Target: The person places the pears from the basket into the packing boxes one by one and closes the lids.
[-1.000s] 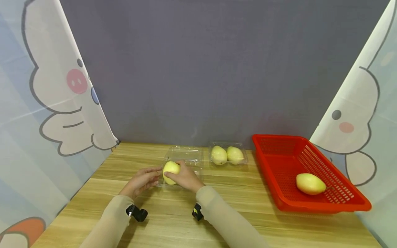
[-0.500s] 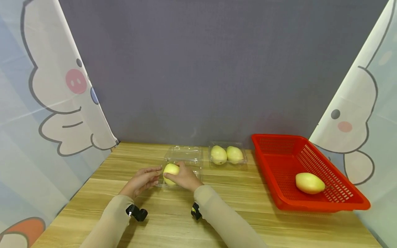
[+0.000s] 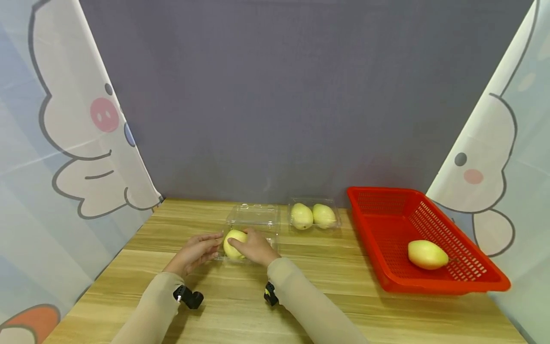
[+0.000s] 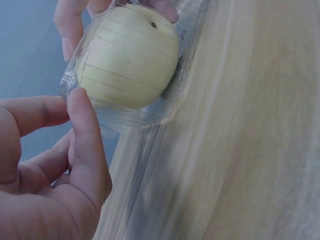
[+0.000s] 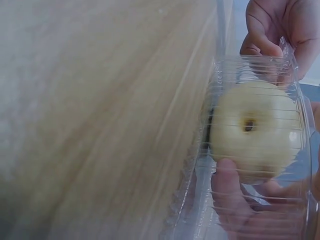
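1. From my feeds, the held pear (image 3: 234, 244) is in the left half of an open clear container (image 3: 272, 241). Both wrist views show it behind the ribbed wall; I can't tell whether it touches the bottom.
2. The right hand (image 3: 258, 247) grips that pear, its thumb on the near side, between fruit and wall. My worry: a thumb wedged there could catch the thin plastic and drag the container askew.
3. The left hand (image 3: 198, 252) pinches the container's rim between thumb and finger. Too hard a squeeze would, I judge, buckle the wall; too light, and a sideways push from the pear could slide the container.
4. The pear is rounded, so if released off balance it might roll toward the vacant right half.
5. Behind it, the lid (image 3: 255, 214) leans back, raised. A knock to the container could tip it forward onto the knuckles.
6. Just right stands a second container (image 3: 312, 202) with a left pear (image 3: 301, 217) and a right pear (image 3: 324, 216); a skidding first one could bump it.
7. Farther right, a red basket (image 3: 438, 286) holds one loose pear (image 3: 427, 254), well apart from both hands.
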Motion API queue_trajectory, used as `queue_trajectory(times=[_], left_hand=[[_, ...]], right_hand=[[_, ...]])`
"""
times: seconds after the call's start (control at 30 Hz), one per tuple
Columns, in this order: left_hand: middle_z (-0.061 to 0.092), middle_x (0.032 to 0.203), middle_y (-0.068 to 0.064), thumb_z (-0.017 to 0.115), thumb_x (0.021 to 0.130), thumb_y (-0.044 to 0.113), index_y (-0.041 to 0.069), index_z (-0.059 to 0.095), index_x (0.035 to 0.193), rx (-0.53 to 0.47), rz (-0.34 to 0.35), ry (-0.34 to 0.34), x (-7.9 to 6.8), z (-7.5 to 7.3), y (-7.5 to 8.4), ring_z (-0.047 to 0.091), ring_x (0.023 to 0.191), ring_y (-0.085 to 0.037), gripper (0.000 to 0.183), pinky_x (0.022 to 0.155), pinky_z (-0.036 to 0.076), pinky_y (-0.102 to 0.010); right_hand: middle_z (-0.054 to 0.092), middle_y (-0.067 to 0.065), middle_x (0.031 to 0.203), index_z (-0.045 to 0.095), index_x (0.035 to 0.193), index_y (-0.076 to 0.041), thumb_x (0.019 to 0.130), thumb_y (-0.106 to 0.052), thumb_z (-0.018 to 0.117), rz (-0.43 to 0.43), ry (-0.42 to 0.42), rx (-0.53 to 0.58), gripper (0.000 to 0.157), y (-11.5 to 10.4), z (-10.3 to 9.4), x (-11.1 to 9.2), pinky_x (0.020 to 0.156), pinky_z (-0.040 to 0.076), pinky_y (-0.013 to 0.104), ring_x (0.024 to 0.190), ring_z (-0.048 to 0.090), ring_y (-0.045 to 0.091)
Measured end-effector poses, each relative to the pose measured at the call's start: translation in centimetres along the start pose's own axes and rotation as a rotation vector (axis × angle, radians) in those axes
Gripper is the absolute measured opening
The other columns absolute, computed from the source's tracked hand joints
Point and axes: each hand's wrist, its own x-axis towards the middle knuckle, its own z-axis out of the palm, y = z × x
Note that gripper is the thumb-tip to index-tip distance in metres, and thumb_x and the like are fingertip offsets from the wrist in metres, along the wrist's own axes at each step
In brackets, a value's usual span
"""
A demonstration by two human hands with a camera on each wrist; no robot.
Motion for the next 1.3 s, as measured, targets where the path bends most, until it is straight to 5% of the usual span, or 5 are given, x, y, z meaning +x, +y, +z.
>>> queue_trajectory(times=[0.33,0.67,1.0,1.3], left_hand=[[0.055,0.108,-0.006,0.056,0.103,0.015,-0.007,0.043,0.147,-0.019,0.008,-0.019,-0.04,0.06,0.16,0.054,0.089,-0.013,0.051,0.075,0.055,-0.020],[0.055,0.108,-0.007,0.057,0.104,0.017,-0.007,0.042,0.148,-0.015,-0.005,-0.013,-0.13,0.07,0.12,0.054,0.089,-0.012,0.052,0.074,0.055,-0.020],[0.053,0.112,-0.008,0.056,0.104,0.016,-0.008,0.042,0.147,-0.020,-0.007,-0.015,-0.07,0.07,0.29,0.053,0.090,-0.014,0.051,0.075,0.055,-0.020],[0.054,0.106,-0.007,0.057,0.103,0.017,-0.008,0.042,0.147,-0.031,-0.008,-0.015,-0.12,0.01,0.25,0.054,0.086,-0.012,0.053,0.073,0.055,-0.020]], right_hand=[[0.061,0.011,0.120,0.051,0.140,-0.001,0.096,-0.059,0.055,-0.021,0.028,-0.008,0.073,0.07,0.02,0.18,0.080,0.055,0.043,0.096,0.062,0.024],[0.052,0.015,0.138,0.049,0.143,-0.004,0.099,-0.057,0.052,-0.054,0.060,-0.013,0.069,-0.05,0.10,0.02,0.095,0.051,0.052,0.120,0.055,0.035],[0.057,0.010,0.127,0.052,0.138,-0.009,0.100,-0.049,0.054,-0.116,0.134,0.012,0.055,0.05,-0.05,0.07,0.090,0.053,0.047,0.113,0.058,0.029],[0.056,0.011,0.131,0.050,0.139,-0.009,0.101,-0.049,0.053,-0.179,0.112,-0.017,0.055,-0.33,-0.70,-0.58,0.092,0.052,0.047,0.116,0.056,0.029]])
